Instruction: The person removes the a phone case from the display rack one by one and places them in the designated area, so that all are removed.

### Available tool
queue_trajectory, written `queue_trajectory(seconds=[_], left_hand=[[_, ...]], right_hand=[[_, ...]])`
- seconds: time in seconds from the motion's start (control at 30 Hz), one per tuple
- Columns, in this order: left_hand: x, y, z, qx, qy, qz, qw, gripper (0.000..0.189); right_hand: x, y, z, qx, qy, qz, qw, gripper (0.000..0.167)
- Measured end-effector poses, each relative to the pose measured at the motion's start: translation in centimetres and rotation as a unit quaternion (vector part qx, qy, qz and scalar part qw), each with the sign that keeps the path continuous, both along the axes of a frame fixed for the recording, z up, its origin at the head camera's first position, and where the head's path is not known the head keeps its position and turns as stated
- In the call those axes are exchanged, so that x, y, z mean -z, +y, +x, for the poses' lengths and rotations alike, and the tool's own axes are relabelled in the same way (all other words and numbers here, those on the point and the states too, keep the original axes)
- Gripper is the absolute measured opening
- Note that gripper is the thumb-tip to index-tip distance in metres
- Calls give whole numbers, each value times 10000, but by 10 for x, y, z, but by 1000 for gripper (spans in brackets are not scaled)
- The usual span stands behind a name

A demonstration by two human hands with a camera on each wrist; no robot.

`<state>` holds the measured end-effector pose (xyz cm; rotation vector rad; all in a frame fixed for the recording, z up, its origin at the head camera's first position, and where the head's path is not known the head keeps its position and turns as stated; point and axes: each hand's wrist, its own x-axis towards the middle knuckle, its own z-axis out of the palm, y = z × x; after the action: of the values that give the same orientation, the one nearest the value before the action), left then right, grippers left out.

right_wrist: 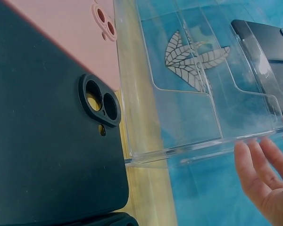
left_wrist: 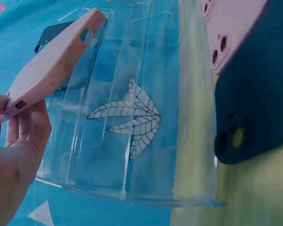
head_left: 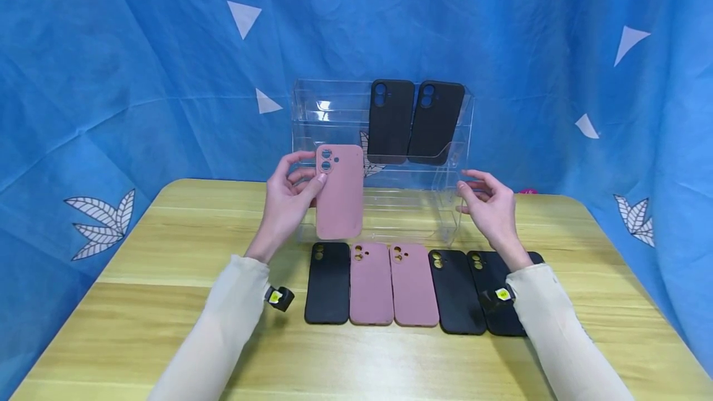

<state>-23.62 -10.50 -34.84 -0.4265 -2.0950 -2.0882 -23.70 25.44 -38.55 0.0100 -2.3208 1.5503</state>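
Note:
My left hand [head_left: 289,194] grips a pink phone case [head_left: 341,194] by its left edge, thumb on the front by the camera holes. The case is upright before the left part of a clear stepped display rack [head_left: 401,200]. In the left wrist view, the pink case [left_wrist: 52,66] tilts over the clear tiers, fingers at its end. My right hand [head_left: 490,203] is beside the rack's right side, holding no case. The right wrist view shows its fingers [right_wrist: 257,165] loosely extended, tips right at the rack's clear edge [right_wrist: 212,146]. Two black phone cases [head_left: 392,119] [head_left: 437,122] lean on the upper tier.
On the wooden table [head_left: 167,302], a row lies before the rack: a black case [head_left: 327,283], two pink cases [head_left: 371,283] [head_left: 414,286] and two black cases [head_left: 458,296] [head_left: 501,320], the last partly under my right wrist. A blue patterned cloth [head_left: 167,48] hangs behind.

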Motion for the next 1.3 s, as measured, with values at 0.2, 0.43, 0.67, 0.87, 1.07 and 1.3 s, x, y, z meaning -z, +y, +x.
queue_trajectory(seconds=[0.2,0.43,0.67,0.87,1.07,1.3], left_hand=[[9,-9,7,230,-239,6,9995,48],[18,-20,14,339,-481,-338,9977,51],[28,-30,18,572,-725,-410,9949,52],[33,-40,24,694,-924,-562,9917,53],[38,-52,29,838,-1097,-592,9887,56],[44,-65,35,969,-1296,-731,9841,55]], right_hand=[[0,0,1,-42,41,-70,10000,41],[1,1,1,-39,17,-25,10000,41],[1,1,0,-13,-18,10,10000,41],[1,1,-1,-10,-33,-13,10000,42],[0,-1,0,-46,-48,-24,10000,43],[-1,0,1,-66,-50,-68,9999,43]])
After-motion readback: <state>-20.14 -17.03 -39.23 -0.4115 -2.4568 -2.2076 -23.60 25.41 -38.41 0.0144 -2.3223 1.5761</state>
